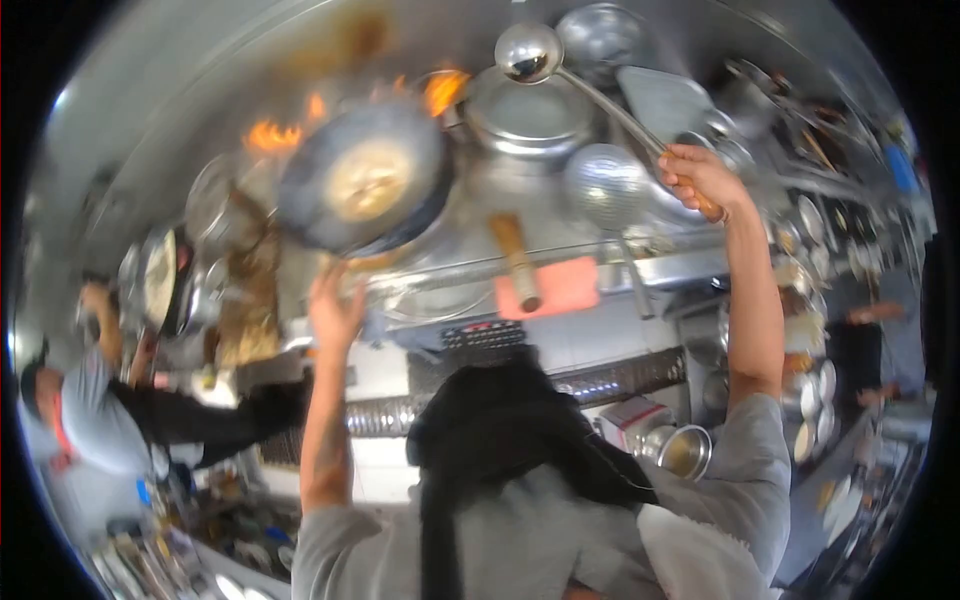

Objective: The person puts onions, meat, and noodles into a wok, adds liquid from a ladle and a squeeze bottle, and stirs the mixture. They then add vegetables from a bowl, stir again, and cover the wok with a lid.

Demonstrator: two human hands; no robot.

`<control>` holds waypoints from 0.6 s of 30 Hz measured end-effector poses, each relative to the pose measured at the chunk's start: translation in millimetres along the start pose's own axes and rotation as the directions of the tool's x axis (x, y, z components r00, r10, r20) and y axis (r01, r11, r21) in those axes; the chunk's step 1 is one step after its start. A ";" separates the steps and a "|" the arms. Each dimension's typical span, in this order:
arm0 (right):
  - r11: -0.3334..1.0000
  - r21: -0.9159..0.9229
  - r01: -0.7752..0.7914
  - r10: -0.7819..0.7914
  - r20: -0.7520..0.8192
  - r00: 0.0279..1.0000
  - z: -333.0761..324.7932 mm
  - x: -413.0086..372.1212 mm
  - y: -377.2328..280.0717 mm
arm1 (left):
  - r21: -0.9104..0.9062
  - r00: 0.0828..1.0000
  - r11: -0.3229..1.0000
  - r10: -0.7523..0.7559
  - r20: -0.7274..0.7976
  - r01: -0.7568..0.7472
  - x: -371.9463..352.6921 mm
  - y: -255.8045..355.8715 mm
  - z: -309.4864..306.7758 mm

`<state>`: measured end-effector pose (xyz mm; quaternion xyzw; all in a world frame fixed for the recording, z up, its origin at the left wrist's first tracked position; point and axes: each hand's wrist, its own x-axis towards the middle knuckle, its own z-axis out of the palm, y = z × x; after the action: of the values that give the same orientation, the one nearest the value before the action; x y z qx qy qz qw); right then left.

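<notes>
My left hand [335,312] grips the near edge of a dark wok [362,180] that is tilted over the burner, with pale food in its middle. Orange flames [275,133] rise behind and beside the wok. My right hand [695,178] is closed around the wooden handle of a long steel ladle [530,52], whose round bowl is raised above the stove. A lidded steel pot [528,112] sits just below the ladle bowl.
A wooden-handled tool [517,262] lies on a pink cloth [560,287] at the stove's front edge. A steel strainer [605,185] and several pots [682,448] stand to the right. Another person in a grey shirt [95,425] works at the left.
</notes>
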<state>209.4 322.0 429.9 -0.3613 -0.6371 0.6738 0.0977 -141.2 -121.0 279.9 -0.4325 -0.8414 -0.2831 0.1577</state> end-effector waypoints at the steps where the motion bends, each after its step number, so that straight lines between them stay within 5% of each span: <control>1: 0.997 -0.072 0.003 0.000 0.041 0.999 38.6 13.4 -3.0 | -0.022 0.994 0.994 0.108 -0.004 -0.108 21.5 3.7 -1.1; 4: 0.971 -0.232 0.062 -0.031 0.135 0.990 148.4 53.6 2.0 | -0.033 0.991 0.995 0.101 0.090 -0.098 44.8 -33.2 45.0; 6: 0.796 -0.588 0.143 -0.103 0.101 0.990 219.1 89.5 17.7 | -0.075 0.993 0.995 0.076 0.090 -0.070 50.4 -49.7 66.9; 9: 0.697 -0.711 0.088 -0.100 0.025 0.995 323.6 95.2 32.3 | -0.133 0.997 0.990 0.046 0.054 -0.039 49.9 -60.7 83.7; 11: 0.794 -0.608 -0.016 0.024 0.004 1.000 367.5 89.9 49.1 | -0.146 0.999 0.989 0.034 0.002 -0.033 57.4 -64.8 82.5; 13: 0.986 -0.093 -0.138 0.154 0.188 0.970 372.2 118.6 89.0 | -0.122 0.997 0.992 0.038 0.064 -0.030 54.0 -68.7 75.9; 15: 0.862 0.285 -0.420 0.277 0.430 0.859 350.5 122.2 91.9 | -0.184 0.995 0.983 0.021 0.096 -0.003 42.4 -82.0 80.2; 17: 0.852 0.300 -0.429 0.297 0.398 0.868 344.7 109.0 83.4 | -0.234 0.995 0.972 0.033 0.090 -0.011 60.6 -86.4 73.9; 18: 0.970 -0.094 -0.224 0.239 0.208 0.949 352.3 90.7 75.3 | -0.212 0.994 0.977 0.037 0.098 -0.015 63.4 -82.3 67.3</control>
<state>-46.5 85.4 301.4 -0.3608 -0.6201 0.6936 -0.0647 -246.4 -77.6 231.1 -0.4716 -0.8078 -0.3463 0.0714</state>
